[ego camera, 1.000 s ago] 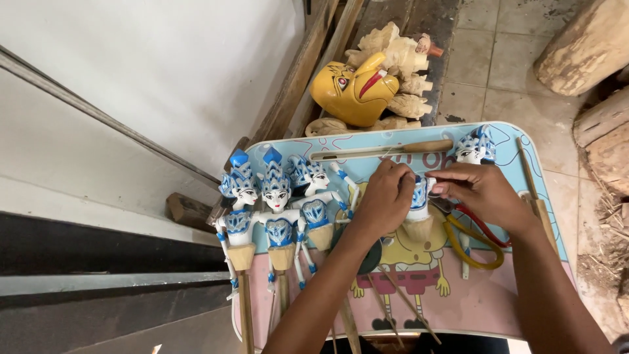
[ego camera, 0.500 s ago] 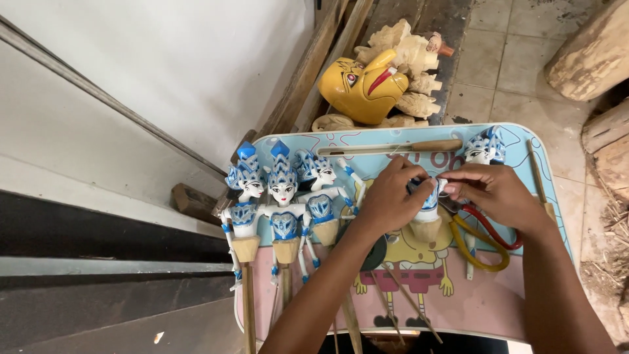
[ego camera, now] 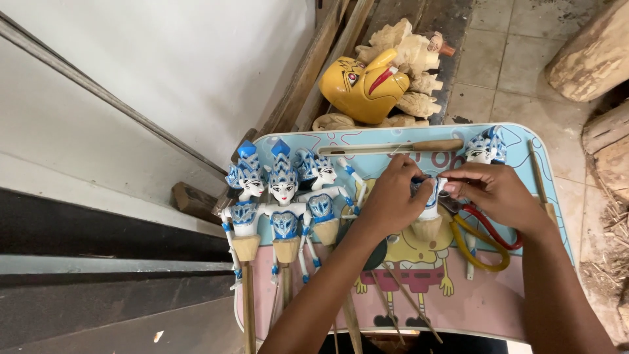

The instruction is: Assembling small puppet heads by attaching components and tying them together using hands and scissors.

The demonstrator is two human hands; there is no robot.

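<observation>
Both hands meet over the middle of a small table (ego camera: 524,141) with a pale blue and pink top printed with a yellow cartoon figure. The left hand (ego camera: 393,200) and the right hand (ego camera: 495,193) pinch a white and blue puppet body (ego camera: 429,210) between them, fingertips closed on its upper end; its tan wooden base points toward the person. Just beyond the right hand lies a loose puppet head (ego camera: 486,147) with a blue and white crown. At the table's left stand three finished puppets (ego camera: 282,196) in a row, white-faced, blue-crowned, each on a wooden stick. A wooden-handled tool (ego camera: 393,148) lies across the far edge. Pliers (ego camera: 481,239) with red and yellow handles rest under the right wrist. Behind the table, on the floor, sits a yellow carved mask (ego camera: 360,88) with a red beak line, among unpainted wood carvings (ego camera: 416,56).
</observation>
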